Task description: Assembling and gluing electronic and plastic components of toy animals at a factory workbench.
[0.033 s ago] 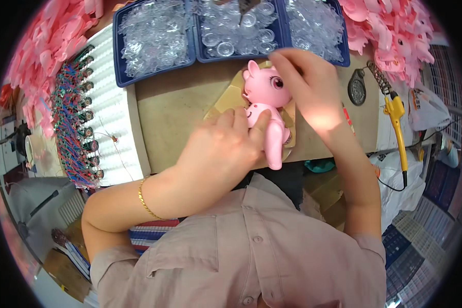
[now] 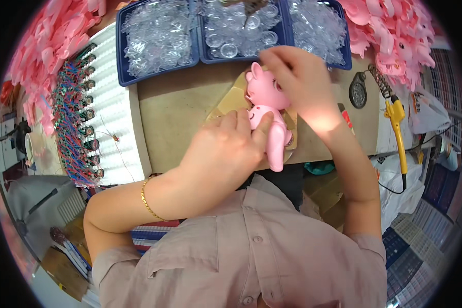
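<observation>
A pink plastic toy pony (image 2: 275, 133) with a pointed ear and a dark eye lies tilted on a tan cardboard-like pad (image 2: 232, 99). My left hand (image 2: 228, 146) is closed round the toy's body from the left, its thumb across the chest. Against the right side of the toy's head, my right hand (image 2: 305, 84) curls with bent fingers reaching over the top. It partly covers the eye. Whatever lies between its fingertips is hidden.
Three blue trays (image 2: 159, 77) of clear plastic parts line the back. Left stands a white ribbed foam board (image 2: 120, 154) beside bundled wires with round parts (image 2: 77, 123). Pink parts (image 2: 390, 31) pile up at both sides. A yellow-handled tool (image 2: 397, 120) hangs right, near a dark oval object (image 2: 358, 91).
My right hand has moved slightly left and over the toy's head, covering more of the eye. My left hand keeps its hold on the body.
</observation>
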A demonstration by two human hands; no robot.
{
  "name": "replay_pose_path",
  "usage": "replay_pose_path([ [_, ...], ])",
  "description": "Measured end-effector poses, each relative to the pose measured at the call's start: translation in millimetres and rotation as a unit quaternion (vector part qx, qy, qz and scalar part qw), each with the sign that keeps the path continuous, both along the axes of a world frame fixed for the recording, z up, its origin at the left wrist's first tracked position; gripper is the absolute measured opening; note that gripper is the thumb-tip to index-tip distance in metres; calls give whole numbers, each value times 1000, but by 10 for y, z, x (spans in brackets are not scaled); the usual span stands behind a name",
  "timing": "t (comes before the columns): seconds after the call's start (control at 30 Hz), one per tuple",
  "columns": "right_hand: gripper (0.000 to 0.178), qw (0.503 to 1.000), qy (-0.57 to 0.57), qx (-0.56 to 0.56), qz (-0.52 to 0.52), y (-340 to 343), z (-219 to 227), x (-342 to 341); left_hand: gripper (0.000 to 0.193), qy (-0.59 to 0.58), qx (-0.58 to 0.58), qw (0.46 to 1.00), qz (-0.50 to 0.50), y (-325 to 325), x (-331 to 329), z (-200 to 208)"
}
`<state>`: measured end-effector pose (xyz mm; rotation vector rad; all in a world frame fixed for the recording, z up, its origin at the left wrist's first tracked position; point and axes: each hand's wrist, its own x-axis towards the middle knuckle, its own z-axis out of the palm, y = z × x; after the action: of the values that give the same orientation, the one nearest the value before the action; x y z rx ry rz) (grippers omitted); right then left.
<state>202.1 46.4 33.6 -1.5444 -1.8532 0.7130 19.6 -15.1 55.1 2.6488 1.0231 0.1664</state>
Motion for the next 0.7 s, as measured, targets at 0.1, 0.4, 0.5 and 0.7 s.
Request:
replay_pose_path([
  [0.1,22,986,-146,79,1,39,-192,-186,54,-3,21,1000,-4,47,-15,5],
  [0.4,18,856,514,-42,-36,213,184,184,49,-79,9,996,-46,176,-95,-66],
  [0.5,23,926,343,140,-72,220,-614,10,46,-68,52,993,-81,188,-7,11],
  [0.7,26,885,359,286,-84,311,638,127,53,-14,42,995,-84,226,-6,-7],
])
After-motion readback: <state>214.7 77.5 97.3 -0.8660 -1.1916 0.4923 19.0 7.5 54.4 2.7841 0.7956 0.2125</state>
